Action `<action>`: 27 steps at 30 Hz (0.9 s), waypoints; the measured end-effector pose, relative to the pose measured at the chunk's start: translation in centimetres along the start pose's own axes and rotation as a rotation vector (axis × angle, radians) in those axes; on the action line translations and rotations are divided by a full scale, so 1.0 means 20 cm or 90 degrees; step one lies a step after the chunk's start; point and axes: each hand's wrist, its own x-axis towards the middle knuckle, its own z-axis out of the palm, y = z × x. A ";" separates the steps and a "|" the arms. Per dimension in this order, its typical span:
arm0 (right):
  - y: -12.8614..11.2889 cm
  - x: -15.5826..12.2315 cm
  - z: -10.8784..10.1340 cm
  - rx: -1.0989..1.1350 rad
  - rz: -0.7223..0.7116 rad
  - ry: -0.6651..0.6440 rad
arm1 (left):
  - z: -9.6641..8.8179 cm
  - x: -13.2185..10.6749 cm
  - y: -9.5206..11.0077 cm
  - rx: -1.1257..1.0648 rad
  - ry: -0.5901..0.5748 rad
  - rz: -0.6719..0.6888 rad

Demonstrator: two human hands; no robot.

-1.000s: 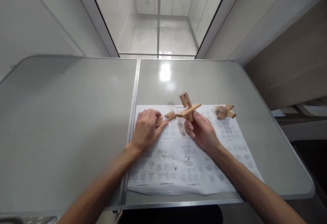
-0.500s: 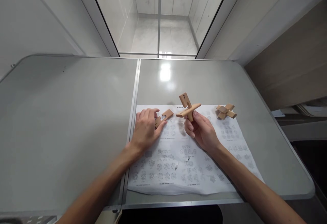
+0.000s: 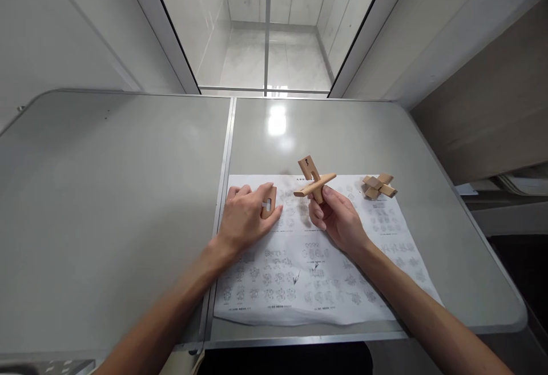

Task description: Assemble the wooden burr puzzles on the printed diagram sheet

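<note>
My right hand (image 3: 338,215) pinches two interlocked wooden puzzle pieces (image 3: 315,184), raised a little above the printed sheet (image 3: 274,249). The upper piece is marked with a black "3" and crosses the other at an angle. My left hand (image 3: 246,212) rests low over the sheet's upper left, thumb and fingers closed around a notched wooden puzzle piece (image 3: 269,202). Its slot shows between thumb and forefinger; the rest of it is hidden by the hand. To the right, an assembled wooden burr puzzle (image 3: 379,186) sits on the sheet's upper right corner.
The grey folding table (image 3: 128,192) has a metal seam (image 3: 226,146) running down just left of the sheet. Beyond its far edge stands a glass door (image 3: 240,61). A shelf with papers (image 3: 522,184) is at the right.
The notched piece under my left hand has turned and been drawn in closer to the palm, the fingers closing over it. My right hand and its pieces have hardly moved.
</note>
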 end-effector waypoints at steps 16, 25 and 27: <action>0.01 0.00 0.00 -0.014 -0.003 0.000 | 0.00 0.00 -0.01 -0.033 0.048 -0.001; 0.00 -0.01 0.00 -0.023 0.000 -0.005 | 0.02 0.01 -0.02 0.019 0.065 0.015; -0.01 -0.01 0.01 -0.027 0.002 -0.001 | 0.03 0.01 -0.02 0.025 0.085 0.030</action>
